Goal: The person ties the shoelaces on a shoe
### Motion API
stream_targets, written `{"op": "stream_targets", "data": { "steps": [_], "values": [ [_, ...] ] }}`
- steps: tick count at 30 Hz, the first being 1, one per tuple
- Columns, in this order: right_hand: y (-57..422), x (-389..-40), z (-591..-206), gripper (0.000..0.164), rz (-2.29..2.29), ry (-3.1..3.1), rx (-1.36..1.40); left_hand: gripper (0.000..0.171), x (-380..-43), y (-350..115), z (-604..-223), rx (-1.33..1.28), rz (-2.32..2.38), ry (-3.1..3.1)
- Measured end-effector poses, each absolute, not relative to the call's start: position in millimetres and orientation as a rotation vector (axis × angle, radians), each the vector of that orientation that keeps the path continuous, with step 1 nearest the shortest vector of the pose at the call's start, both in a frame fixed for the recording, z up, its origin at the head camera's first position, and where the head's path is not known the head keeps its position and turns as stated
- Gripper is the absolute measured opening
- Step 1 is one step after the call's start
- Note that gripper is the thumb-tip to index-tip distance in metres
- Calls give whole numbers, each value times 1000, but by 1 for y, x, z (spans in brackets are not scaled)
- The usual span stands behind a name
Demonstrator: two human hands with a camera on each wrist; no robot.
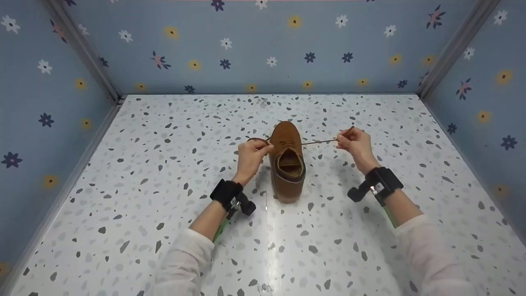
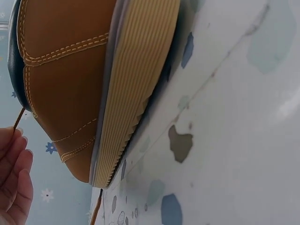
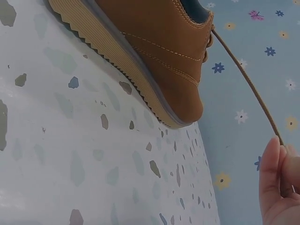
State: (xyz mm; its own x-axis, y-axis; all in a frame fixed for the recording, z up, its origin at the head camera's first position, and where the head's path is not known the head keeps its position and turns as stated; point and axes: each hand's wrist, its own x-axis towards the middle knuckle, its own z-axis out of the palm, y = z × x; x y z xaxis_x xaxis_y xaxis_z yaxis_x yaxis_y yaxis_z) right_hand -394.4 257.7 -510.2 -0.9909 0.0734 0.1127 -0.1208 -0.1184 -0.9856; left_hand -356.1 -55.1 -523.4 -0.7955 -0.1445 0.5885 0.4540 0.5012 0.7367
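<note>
A brown lace-up shoe (image 1: 288, 187) stands upright on its sole, toe pointing away from me. My right hand (image 1: 356, 144) pinches one shoelace (image 1: 319, 142), which runs nearly straight from the shoe's right side to the fingers. Close against the shoe's left side, my left hand (image 1: 251, 157) pinches the other end of the lace, part of which loops above the knuckles. In the right wrist view the taut lace (image 3: 248, 82) rises from the top eyelets to the fingertips. The left wrist view shows the shoe's ridged tan sole (image 2: 136, 70) and a short piece of lace (image 2: 18, 118) at the fingers.
The shoe stands on a white speckled table (image 1: 172, 246). Blue flowered panels (image 1: 246, 49) rise at the back and on both sides, joined by grey corner posts (image 1: 452, 45). Each wrist carries a black strapped camera (image 1: 228, 195).
</note>
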Motion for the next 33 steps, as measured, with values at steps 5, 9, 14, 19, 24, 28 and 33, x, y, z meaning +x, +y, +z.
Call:
{"op": "stream_targets", "data": {
  "steps": [5,9,14,19,24,28,33],
  "values": [
    [259,-394,-511,37,2234,-2004,22,11,-320,-58,-475,-337,-1498,-2157],
    [261,-393,-511,36,2224,-1997,19,12,-306,-60,-457,-377,-1570,-2185],
    [261,-391,-510,36,2241,-1978,42,12,-324,-61,-481,-349,-1597,-2168],
    [256,-386,-508,36,2295,-1939,45,14,-349,-59,-513,-255,-1443,-2140],
    [250,-381,-507,37,2337,-1932,31,15,-358,-56,-521,-205,-1402,-2109],
    [246,-379,-506,37,2346,-1934,37,19,-360,-53,-518,-176,-1436,-2139],
    [245,-379,-505,37,2348,-1930,50,22,-362,-49,-506,-220,-1546,-2194]
  ]
}}
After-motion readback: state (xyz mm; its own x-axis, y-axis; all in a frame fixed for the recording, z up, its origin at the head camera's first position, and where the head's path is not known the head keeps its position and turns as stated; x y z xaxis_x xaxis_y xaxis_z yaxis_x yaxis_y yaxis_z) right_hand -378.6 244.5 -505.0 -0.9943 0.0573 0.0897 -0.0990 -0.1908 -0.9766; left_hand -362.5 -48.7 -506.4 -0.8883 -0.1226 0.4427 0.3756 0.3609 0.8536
